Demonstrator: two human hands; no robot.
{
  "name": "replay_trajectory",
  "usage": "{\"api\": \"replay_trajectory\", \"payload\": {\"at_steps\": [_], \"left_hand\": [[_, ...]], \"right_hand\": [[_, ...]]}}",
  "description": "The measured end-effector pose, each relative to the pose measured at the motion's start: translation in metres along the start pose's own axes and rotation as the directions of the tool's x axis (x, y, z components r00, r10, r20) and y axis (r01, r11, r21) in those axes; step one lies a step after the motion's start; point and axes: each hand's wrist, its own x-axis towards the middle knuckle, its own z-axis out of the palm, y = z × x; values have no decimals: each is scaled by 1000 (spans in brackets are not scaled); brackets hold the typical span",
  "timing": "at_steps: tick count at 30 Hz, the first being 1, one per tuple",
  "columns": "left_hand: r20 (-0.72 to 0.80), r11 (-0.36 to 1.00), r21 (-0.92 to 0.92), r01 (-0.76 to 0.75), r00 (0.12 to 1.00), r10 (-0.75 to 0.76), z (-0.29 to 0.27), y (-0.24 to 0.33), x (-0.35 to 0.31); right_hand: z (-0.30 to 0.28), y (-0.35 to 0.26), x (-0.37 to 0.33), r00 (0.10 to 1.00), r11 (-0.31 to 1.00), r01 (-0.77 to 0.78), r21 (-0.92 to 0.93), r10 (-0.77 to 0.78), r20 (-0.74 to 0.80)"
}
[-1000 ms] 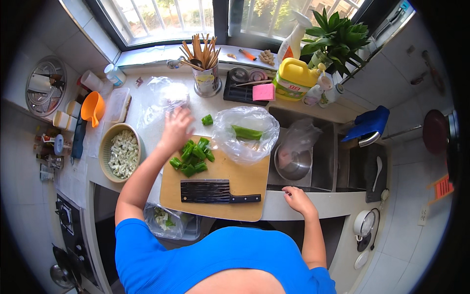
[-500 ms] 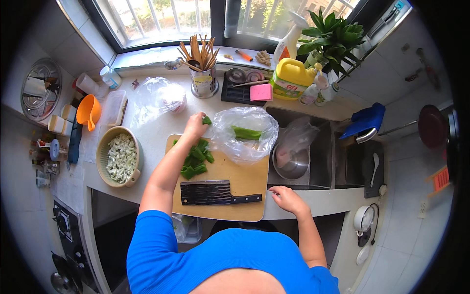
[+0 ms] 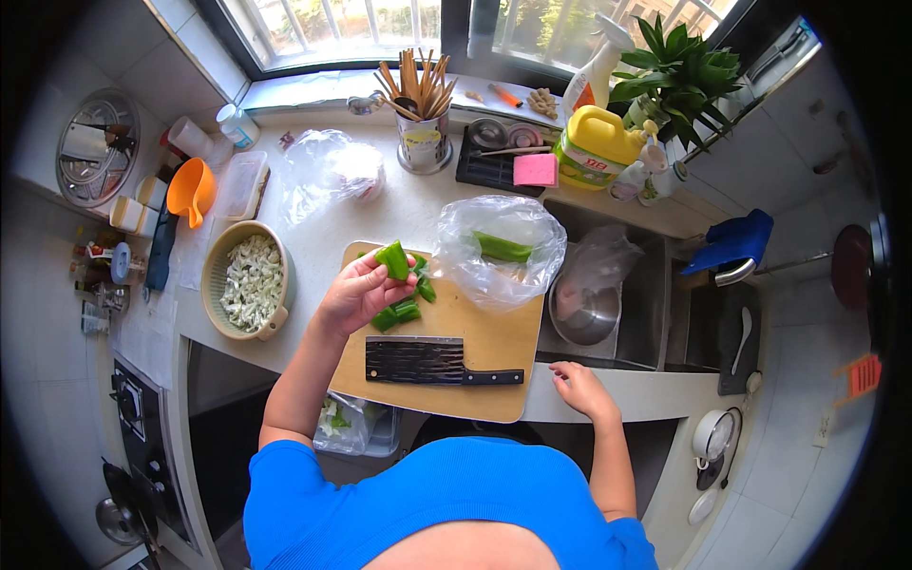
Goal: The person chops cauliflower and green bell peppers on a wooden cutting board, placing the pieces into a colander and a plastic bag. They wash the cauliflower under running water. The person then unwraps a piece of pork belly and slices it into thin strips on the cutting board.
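Observation:
Between the thumb and fingers of my left hand (image 3: 366, 293) is a piece of green pepper (image 3: 392, 259), raised over the wooden cutting board (image 3: 446, 405). More cut pepper pieces (image 3: 397, 313) lie on the board below, partly covered by the hand. A black-bladed cleaver (image 3: 414, 361) rests flat near the board's front edge, its handle pointing right. Past the board's far right corner, a clear plastic bag (image 3: 475, 214) holds a longer green pepper piece (image 3: 502, 248). My right hand (image 3: 583, 389) holds nothing, its fingers loosely bent at the counter's front edge, right of the board.
To the left stands a colander (image 3: 210, 280) of chopped pale vegetables. The sink (image 3: 641, 323) on the right holds a metal bowl (image 3: 598, 321) with a plastic bag. Behind are a utensil holder (image 3: 424, 142), a pink sponge (image 3: 536, 170) and a yellow jug (image 3: 594, 142).
My left hand has come nearer and turned over, bringing the pepper piece up from the board's far edge. My right hand stays at the counter edge. The whole view has shifted slightly.

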Motion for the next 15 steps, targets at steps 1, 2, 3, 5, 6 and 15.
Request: {"api": "replay_trajectory", "payload": {"at_steps": [1, 2, 3, 5, 6, 15], "left_hand": [[-32, 1000, 19, -16, 999, 16, -3, 0, -4], [-63, 999, 39, -29, 998, 32, -6, -2, -7], [-108, 883, 461, -91, 982, 157, -11, -6, -8], [-21, 195, 979, -61, 918, 395, -20, -19, -12], [76, -15, 997, -77, 904, 420, -13, -27, -11], [290, -486, 859, -160, 934, 207, -44, -78, 23]], "right_hand": [[0, -3, 2, 1000, 1000, 18, 0, -18, -5], [0, -6, 3, 999, 999, 34, 1, -34, -11], [-1, -8, 3, 1000, 1000, 31, -4, -31, 4], [2, -5, 4, 999, 999, 35, -14, -35, 20], [4, -1, 3, 999, 999, 31, -19, -31, 25], [0, -12, 6, 998, 997, 52, -61, -50, 38]]}}
